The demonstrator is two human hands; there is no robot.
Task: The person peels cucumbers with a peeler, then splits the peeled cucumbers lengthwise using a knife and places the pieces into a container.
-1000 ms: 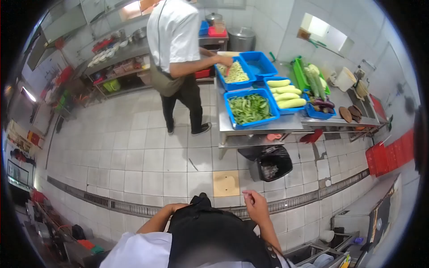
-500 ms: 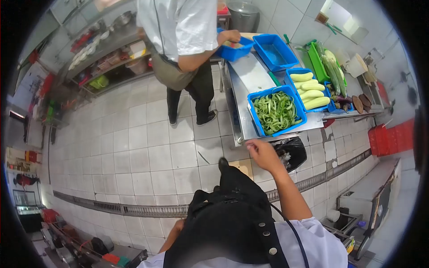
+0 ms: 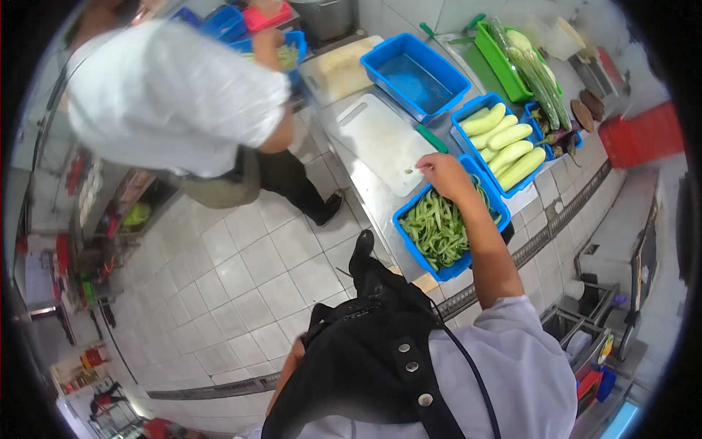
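Grip of the right hand [image 3: 444,177] looks half curled, any hold impossible to tell, near the white board [image 3: 376,135] and green strips [image 3: 435,228]; left hand [image 3: 295,352] beside the apron [image 3: 351,358], grip hidden

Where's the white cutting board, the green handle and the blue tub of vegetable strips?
White cutting board [image 3: 376,143]: head view, middle of its top.
Green handle [image 3: 431,138]: head view, middle of its length.
Blue tub of vegetable strips [image 3: 442,276]: head view, rim's near corner.
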